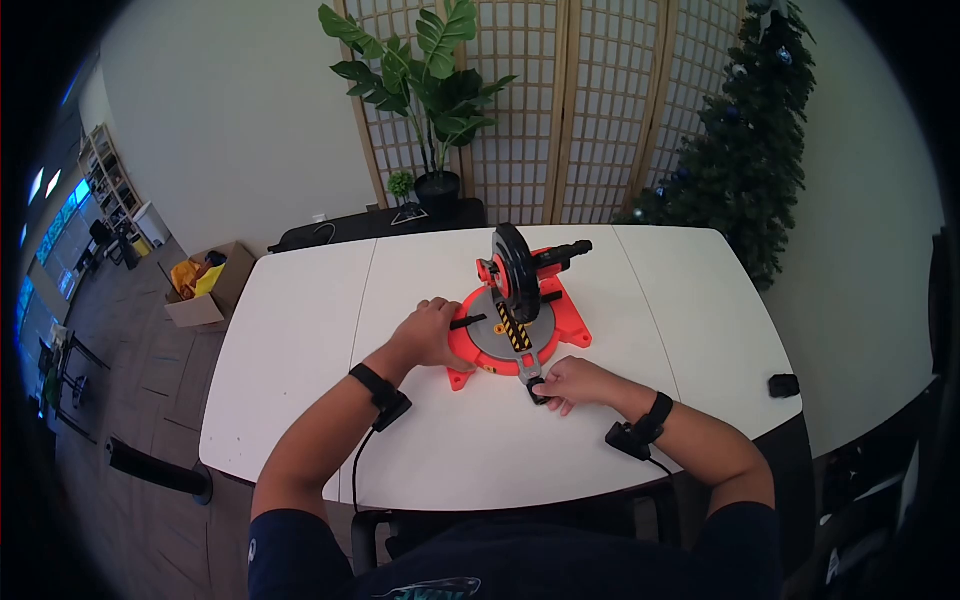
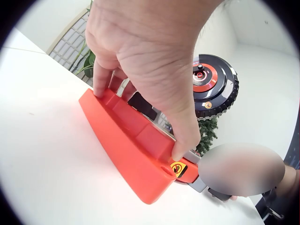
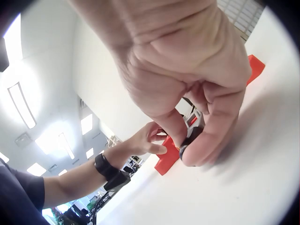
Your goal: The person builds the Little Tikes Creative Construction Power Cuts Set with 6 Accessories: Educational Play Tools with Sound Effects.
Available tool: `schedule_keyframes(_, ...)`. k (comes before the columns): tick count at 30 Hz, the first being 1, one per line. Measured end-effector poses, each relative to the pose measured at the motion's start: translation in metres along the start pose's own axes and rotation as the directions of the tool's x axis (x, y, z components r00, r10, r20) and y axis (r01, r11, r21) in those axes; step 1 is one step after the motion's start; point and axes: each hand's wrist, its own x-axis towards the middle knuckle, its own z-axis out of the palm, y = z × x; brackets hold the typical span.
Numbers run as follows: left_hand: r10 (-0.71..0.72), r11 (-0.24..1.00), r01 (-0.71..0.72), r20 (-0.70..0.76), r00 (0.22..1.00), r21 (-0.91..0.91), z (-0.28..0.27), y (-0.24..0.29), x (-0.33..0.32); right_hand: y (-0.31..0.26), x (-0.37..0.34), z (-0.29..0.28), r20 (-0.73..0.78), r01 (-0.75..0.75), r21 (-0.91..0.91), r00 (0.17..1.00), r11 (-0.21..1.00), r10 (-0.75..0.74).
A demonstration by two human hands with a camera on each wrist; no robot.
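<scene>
A red and grey toy miter saw (image 1: 575, 318) stands on the white table, its black round blade part (image 1: 516, 275) raised above the grey turntable (image 1: 483, 325). My left hand (image 1: 428, 334) holds the left side of the red base (image 2: 119, 147), thumb near a yellow warning sticker (image 2: 177, 168) and fingers spread toward the far end. At the front of the saw, my right hand (image 1: 582, 383) pinches the black knob (image 1: 537, 392) on the grey arm between thumb and fingers. In the right wrist view those fingers partly cover the knob (image 3: 190, 143).
White table (image 1: 290, 350) surrounds the saw. A small black object (image 1: 784, 385) lies at its right edge. Behind are a potted plant (image 1: 437, 190), a folding screen (image 1: 515, 130) and a decorated tree (image 1: 745, 140). A cardboard box (image 1: 232, 285) sits left of the table.
</scene>
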Motion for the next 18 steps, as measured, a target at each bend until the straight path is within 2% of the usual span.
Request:
schedule_keyframes(10,-0.003,1.000,0.003,0.007,1.000,-0.011,0.000,0.001,-0.001,0.006,0.003,0.005,-0.008,0.050,-0.011,0.999,0.999,-0.050)
schedule_keyframes(12,-0.002,1.000,0.002,0.001,1.000,-0.007,0.002,0.000,-0.001,0.016,0.013,0.004,0.047,0.066,0.177,0.996,0.982,-0.075)
schedule_keyframes(13,0.000,1.000,0.000,-0.005,1.000,-0.003,0.003,0.000,-0.001,0.018,0.014,0.003,0.047,0.065,0.178,0.996,0.982,-0.075)
schedule_keyframes(15,0.000,1.000,0.000,-0.006,1.000,-0.010,0.003,0.000,-0.001,0.019,0.015,0.002,0.092,0.030,0.308,0.994,0.951,-0.061)
schedule_keyframes(16,-0.001,1.000,0.001,-0.009,1.000,-0.016,0.003,0.000,-0.001,0.017,0.014,0.002,0.092,0.031,0.307,0.994,0.951,-0.062)
schedule_keyframes(18,-0.011,1.000,0.011,-0.002,1.000,-0.012,0.003,0.001,-0.001,0.012,0.011,0.000,0.111,-0.045,0.177,0.993,0.983,0.026)
